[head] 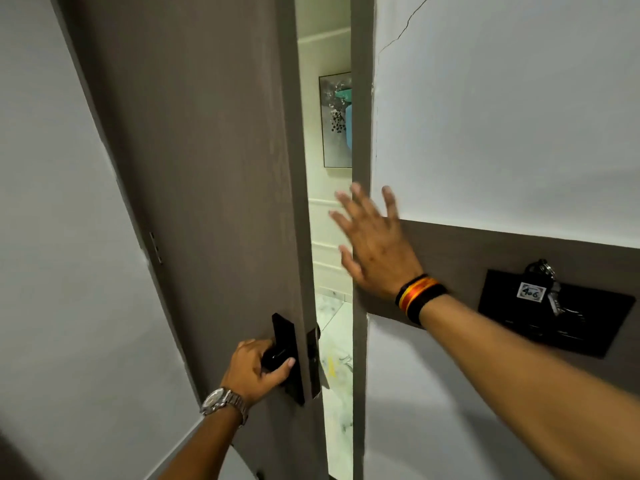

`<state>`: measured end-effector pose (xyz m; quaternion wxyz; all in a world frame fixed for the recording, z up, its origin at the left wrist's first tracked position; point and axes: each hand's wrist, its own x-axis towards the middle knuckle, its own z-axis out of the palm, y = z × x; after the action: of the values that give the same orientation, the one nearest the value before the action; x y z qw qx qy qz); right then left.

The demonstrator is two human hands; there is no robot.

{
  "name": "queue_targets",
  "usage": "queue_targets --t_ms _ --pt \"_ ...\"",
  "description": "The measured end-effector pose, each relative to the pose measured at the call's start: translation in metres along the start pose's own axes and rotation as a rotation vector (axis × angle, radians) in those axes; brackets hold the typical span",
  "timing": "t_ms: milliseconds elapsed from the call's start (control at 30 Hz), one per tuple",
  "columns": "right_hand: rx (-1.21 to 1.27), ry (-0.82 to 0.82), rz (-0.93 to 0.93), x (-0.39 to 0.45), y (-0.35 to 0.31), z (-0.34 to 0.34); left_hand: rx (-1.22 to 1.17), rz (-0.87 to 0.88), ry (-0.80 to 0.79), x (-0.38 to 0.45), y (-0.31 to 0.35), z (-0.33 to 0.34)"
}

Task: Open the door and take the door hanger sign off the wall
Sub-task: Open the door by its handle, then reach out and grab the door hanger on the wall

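A grey-brown door [207, 168] stands partly open, with a narrow gap showing a bright hallway. My left hand [254, 368], with a metal watch on the wrist, grips the black door handle [277, 358] on its black lock plate. My right hand [374, 240], wearing a striped wristband, is raised with fingers spread in front of the door frame [360, 98] and the gap. It holds nothing. No door hanger sign shows in this view.
A black wall holder [554, 313] with a key bunch and a tag marked 406 [531, 292] hangs on the brown wall panel at right. A framed picture [336, 119] hangs in the hallway beyond. The hallway floor is marble. White wall flanks both sides.
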<state>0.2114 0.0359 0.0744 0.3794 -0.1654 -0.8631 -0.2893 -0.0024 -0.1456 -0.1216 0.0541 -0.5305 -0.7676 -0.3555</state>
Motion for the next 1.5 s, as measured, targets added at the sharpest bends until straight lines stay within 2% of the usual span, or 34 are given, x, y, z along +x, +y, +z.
queue_targets --t_ms 133,267,333,500,767,933,1000,1100,1500 --pt "0.305 -0.192 -0.055 -0.047 -0.053 0.031 0.057 -0.018 -0.005 -0.024 -0.009 -0.025" --pt "0.579 -0.648 0.021 -0.089 -0.109 0.049 0.104 -0.049 -0.047 -0.048 -0.007 -0.052" --pt "0.582 -0.749 -0.006 -0.108 -0.139 0.058 0.127 -0.08 -0.091 -0.057 -0.014 -0.062" --pt "0.568 -0.766 -0.009 -0.121 -0.202 0.062 0.148 -0.082 -0.135 -0.076 -0.035 -0.084" --pt "0.644 -0.689 0.05 -0.119 -0.245 0.038 0.099 -0.038 -0.104 -0.097 -0.052 -0.11" --pt "0.735 -0.625 0.185 -0.127 -0.269 0.039 0.079 -0.006 -0.104 -0.104 -0.059 -0.122" --pt "0.722 -0.544 0.268 -0.126 -0.263 0.041 0.077 0.008 -0.107 -0.106 -0.058 -0.127" --pt "0.725 -0.591 0.378 -0.115 -0.252 0.056 0.054 -0.011 -0.108 -0.108 -0.058 -0.13" --pt "0.792 -0.724 0.526 -0.008 -0.25 0.114 -0.038 0.033 -0.115 -0.098 -0.073 -0.113"
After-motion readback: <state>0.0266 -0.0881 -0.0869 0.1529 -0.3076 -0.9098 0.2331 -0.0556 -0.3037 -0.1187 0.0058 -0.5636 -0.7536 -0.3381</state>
